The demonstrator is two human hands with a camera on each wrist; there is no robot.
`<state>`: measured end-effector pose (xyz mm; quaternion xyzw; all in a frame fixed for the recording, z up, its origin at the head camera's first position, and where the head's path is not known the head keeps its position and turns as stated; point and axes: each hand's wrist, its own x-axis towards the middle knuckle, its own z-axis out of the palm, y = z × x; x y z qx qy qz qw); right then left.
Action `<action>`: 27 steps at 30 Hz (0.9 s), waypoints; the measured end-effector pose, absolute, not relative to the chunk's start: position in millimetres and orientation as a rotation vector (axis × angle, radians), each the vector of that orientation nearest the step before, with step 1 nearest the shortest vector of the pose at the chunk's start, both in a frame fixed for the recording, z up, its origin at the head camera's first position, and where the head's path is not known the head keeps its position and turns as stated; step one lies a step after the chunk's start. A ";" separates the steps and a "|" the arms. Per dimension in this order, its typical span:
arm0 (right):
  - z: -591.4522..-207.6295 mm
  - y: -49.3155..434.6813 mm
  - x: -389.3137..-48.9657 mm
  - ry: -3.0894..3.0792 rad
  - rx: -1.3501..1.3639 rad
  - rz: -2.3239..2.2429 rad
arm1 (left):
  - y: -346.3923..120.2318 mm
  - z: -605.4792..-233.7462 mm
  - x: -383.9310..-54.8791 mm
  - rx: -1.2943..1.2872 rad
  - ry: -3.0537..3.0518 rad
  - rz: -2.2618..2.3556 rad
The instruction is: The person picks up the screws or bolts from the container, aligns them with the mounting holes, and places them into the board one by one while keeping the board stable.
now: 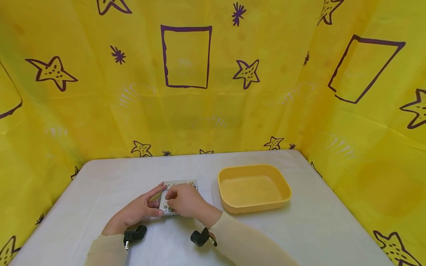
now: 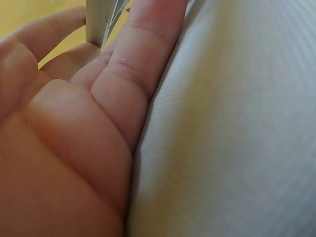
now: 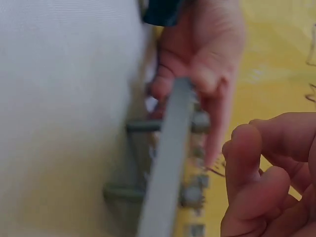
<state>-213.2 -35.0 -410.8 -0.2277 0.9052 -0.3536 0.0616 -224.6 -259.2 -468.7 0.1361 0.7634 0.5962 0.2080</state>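
A flat light-grey metal plate (image 1: 164, 202) with several bolts through it sits left of the table's middle. In the right wrist view the plate (image 3: 168, 158) appears edge-on, with a bolt head (image 3: 191, 196) above it and green-grey shanks sticking out below. My left hand (image 1: 134, 211) grips the plate's left end, its fingers spread along that edge; the left wrist view shows a plate corner (image 2: 97, 22) among the fingers. Above the plate is my right hand (image 1: 187, 200), with fingers curled and fingertips drawn together. No object shows between those fingertips (image 3: 245, 140).
A yellow tray (image 1: 254, 188) stands on the white-covered table (image 1: 319, 229), right of the plate. Yellow patterned cloth (image 1: 186, 118) hangs behind the table and along both sides. Black wrist devices (image 1: 199, 237) are strapped at both sleeves.
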 end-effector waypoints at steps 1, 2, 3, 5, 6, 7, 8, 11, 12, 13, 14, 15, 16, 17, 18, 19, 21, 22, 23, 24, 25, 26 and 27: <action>-409.4 -28.6 -213.6 2.714 -0.655 -1.117 | -258.4 -468.5 -225.1 0.367 2.127 1.659; -407.8 -21.0 -213.9 2.691 -0.617 -1.172 | -257.5 -468.2 -225.4 0.354 2.129 1.658; -405.7 -12.4 -214.6 2.666 -0.587 -1.232 | -256.8 -468.2 -225.3 0.341 2.139 1.654; -400.3 7.8 -215.4 2.622 -0.525 -1.355 | -255.8 -468.0 -224.8 0.318 2.157 1.645; -397.5 18.8 -216.0 2.607 -0.493 -1.408 | -255.6 -468.2 -224.4 0.309 2.168 1.638; -394.4 30.2 -216.8 2.604 -0.463 -1.442 | -255.5 -468.4 -223.9 0.305 2.179 1.631; -391.4 41.5 -218.1 2.608 -0.431 -1.469 | -255.6 -469.1 -223.4 0.300 2.186 1.628; -385.1 71.8 -223.9 2.651 -0.337 -1.526 | -257.6 -470.5 -222.0 0.290 2.182 1.634; -384.0 80.4 -226.0 2.670 -0.312 -1.540 | -258.2 -471.2 -221.3 0.290 2.182 1.636; -383.1 87.8 -227.8 2.693 -0.280 -1.553 | -258.9 -471.7 -220.7 0.288 2.180 1.640; -382.8 94.2 -229.8 2.723 -0.258 -1.566 | -259.5 -472.1 -219.9 0.286 2.184 1.639; -382.6 99.7 -231.6 2.758 -0.238 -1.573 | -259.8 -472.1 -219.1 0.292 2.200 1.627; -382.5 104.2 -233.0 2.798 -0.215 -1.571 | -259.8 -471.5 -218.3 0.302 2.218 1.610; -381.9 108.3 -234.4 2.843 -0.194 -1.557 | -259.1 -470.7 -217.9 0.309 2.250 1.585; -381.0 111.2 -235.5 2.887 -0.183 -1.535 | -258.3 -469.4 -217.4 0.313 2.297 1.549; -380.8 113.4 -237.2 2.938 -0.178 -1.492 | -257.3 -467.2 -216.7 0.309 2.345 1.515; -379.1 115.3 -239.4 3.035 -0.191 -1.382 | -255.0 -459.8 -214.7 0.274 2.447 1.440; -378.1 115.3 -240.0 3.080 -0.200 -1.310 | -253.6 -454.3 -213.3 0.248 2.503 1.396; -377.2 114.8 -240.3 3.123 -0.217 -1.233 | -252.4 -447.9 -212.0 0.212 2.569 1.345; -377.3 114.2 -240.8 3.170 -0.233 -1.130 | -251.1 -440.7 -210.8 0.188 2.624 1.297; -377.3 113.2 -240.8 3.209 -0.234 -1.019 | -249.7 -433.4 -209.6 0.185 2.677 1.246; -377.1 112.1 -239.8 3.239 -0.227 -0.917 | -247.5 -426.1 -208.4 0.186 2.735 1.180; -378.0 111.1 -239.2 3.264 -0.220 -0.821 | -244.0 -418.6 -207.6 0.196 2.798 1.105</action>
